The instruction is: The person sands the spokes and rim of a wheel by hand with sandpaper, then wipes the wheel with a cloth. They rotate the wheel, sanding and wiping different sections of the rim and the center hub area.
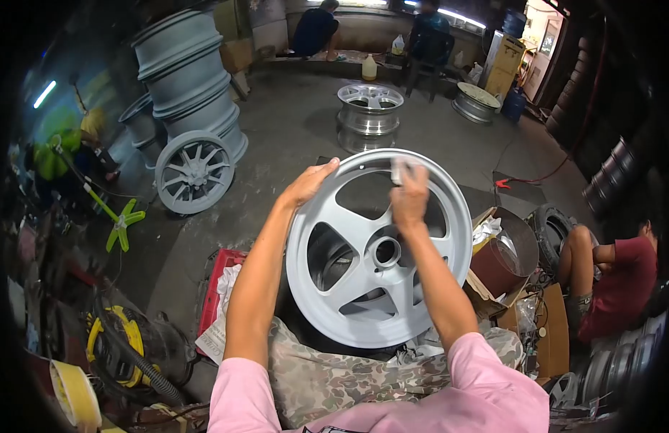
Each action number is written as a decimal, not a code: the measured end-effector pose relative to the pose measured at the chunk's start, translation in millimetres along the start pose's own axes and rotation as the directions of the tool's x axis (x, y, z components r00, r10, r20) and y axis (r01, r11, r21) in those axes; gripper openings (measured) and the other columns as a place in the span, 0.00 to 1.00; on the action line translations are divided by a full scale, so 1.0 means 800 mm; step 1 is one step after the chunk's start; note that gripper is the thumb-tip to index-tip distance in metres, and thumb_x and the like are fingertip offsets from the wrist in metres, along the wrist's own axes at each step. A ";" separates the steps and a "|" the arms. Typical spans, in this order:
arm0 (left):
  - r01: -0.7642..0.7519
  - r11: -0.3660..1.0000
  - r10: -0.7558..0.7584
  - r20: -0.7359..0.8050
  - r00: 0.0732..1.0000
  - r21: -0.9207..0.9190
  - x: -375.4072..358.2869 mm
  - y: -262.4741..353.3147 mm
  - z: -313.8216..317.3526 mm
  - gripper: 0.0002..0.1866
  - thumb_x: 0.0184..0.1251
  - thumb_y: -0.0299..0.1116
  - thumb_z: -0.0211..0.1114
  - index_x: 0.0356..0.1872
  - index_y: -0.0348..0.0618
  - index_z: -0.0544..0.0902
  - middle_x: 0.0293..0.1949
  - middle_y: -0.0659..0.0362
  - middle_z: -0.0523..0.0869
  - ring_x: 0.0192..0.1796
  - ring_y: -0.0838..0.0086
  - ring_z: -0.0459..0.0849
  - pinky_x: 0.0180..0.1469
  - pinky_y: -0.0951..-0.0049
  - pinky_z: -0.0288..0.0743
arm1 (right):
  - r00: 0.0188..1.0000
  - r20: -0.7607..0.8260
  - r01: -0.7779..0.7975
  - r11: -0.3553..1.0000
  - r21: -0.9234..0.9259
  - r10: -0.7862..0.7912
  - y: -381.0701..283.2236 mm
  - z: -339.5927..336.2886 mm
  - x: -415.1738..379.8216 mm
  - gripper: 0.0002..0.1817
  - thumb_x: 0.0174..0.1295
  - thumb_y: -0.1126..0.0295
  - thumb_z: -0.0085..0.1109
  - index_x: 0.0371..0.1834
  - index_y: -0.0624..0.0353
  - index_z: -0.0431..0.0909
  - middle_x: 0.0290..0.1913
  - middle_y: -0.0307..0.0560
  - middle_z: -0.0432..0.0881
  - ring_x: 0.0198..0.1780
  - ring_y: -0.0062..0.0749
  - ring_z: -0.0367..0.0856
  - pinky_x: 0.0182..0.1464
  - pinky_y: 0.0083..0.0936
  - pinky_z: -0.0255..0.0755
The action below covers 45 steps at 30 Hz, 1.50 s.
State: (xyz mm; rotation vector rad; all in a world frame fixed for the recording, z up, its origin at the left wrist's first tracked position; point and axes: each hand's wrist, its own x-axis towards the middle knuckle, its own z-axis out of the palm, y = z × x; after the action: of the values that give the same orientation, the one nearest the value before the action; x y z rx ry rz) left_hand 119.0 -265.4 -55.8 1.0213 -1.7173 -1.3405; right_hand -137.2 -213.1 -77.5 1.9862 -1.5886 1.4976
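Observation:
A grey-white five-spoke wheel rim (pixel 349 238) rests tilted at my lap, its face turned up toward me. At its upper left edge my left hand (pixel 311 185) is closed on the lip, with the thumb on top. My right hand (pixel 411 198) reaches across the face to the inner side of the upper lip. Pinched in it is a small whitish pad (pixel 401 170), blurred by motion, which seems to touch the rim. Its exact kind cannot be made out. A dark tyre-like round shape beneath the rim is mostly hidden.
Stacked grey rims (pixel 190 79) stand at left behind a multi-spoke rim (pixel 195 172). Ahead are polished rims (pixel 370 119). A red tray (pixel 217 289) lies left, a brown drum (pixel 504 260) right. A person in a red shirt (pixel 623 281) sits at right; other people are farther back.

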 end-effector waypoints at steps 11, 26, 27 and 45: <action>0.069 0.982 -0.065 0.029 0.997 -0.173 -0.010 -0.012 -0.016 0.36 0.82 0.57 0.55 0.75 0.36 0.71 0.70 0.56 0.78 0.69 0.73 0.74 0.73 0.72 0.64 | 0.986 0.141 0.119 0.972 -0.200 -0.092 0.080 -0.045 0.015 0.23 0.53 0.82 0.57 0.56 0.69 0.79 0.53 0.61 0.80 0.57 0.56 0.79 0.62 0.45 0.75; 0.004 0.970 -0.021 -0.070 0.997 -0.244 -0.040 -0.018 -0.007 0.32 0.81 0.54 0.58 0.71 0.36 0.76 0.65 0.58 0.81 0.65 0.76 0.77 0.71 0.75 0.66 | 0.584 0.812 -0.452 0.820 0.352 -0.027 -0.176 -0.070 -0.251 0.14 0.68 0.73 0.58 0.55 0.58 0.86 0.47 0.59 0.86 0.45 0.52 0.86 0.47 0.42 0.78; -0.001 0.971 -0.019 -0.082 0.996 -0.241 -0.036 -0.024 -0.011 0.32 0.80 0.53 0.59 0.71 0.36 0.76 0.65 0.58 0.82 0.65 0.75 0.78 0.70 0.74 0.68 | 0.613 0.790 -0.515 0.752 0.412 -0.013 -0.183 -0.073 -0.226 0.13 0.69 0.73 0.57 0.53 0.59 0.86 0.45 0.58 0.87 0.44 0.50 0.87 0.46 0.40 0.78; 0.048 0.993 -0.069 -0.195 0.978 -0.111 -0.037 -0.026 -0.020 0.34 0.80 0.53 0.59 0.73 0.33 0.73 0.71 0.55 0.77 0.72 0.72 0.73 0.76 0.73 0.59 | 0.992 -0.070 0.069 0.921 -0.383 -0.103 0.143 -0.056 -0.031 0.24 0.54 0.78 0.60 0.58 0.57 0.84 0.61 0.50 0.80 0.67 0.45 0.75 0.65 0.43 0.69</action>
State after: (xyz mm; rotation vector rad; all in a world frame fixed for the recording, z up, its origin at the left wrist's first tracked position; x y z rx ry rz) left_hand 148.8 -248.3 -75.0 1.1131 -1.4637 -1.3045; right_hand -254.2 -214.7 -123.3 1.7226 -1.5876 1.1224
